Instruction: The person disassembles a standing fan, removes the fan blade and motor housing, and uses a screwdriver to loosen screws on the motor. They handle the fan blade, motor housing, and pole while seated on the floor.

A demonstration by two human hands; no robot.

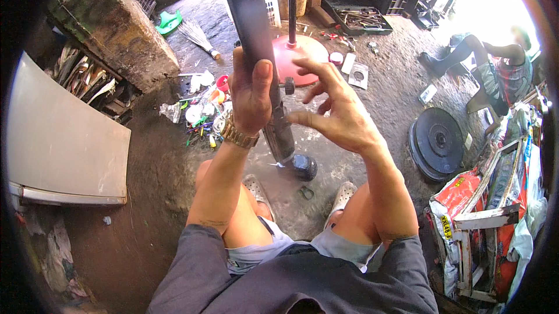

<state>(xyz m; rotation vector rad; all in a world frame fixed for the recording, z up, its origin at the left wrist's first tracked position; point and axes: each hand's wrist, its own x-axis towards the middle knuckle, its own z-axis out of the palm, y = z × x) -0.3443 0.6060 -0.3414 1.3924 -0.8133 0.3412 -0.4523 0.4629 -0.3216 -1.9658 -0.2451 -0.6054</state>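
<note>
A long black tube (247, 17) stands tilted in front of me, running from the top edge down between my feet. My left hand (250, 95), with a gold-coloured watch (237, 133) on its wrist, is closed round the tube; the fingers are mostly behind it. Out of the tube's right side sticks a small ribbed knob (286, 85). Close to that knob is my right hand (343, 113), fingers curved and apart, holding nothing that I can see. At the tube's low end, near the floor, is a ribbed black cap-like part (304, 167).
Beyond stands a round pink base (311, 57) with a black pole (292, 5). Left lie loose small items (204, 110), a brush (200, 39) and a white panel (70, 133). To the right are a black disc (438, 139), a white frame (483, 219) with sacks, and a seated person (503, 66).
</note>
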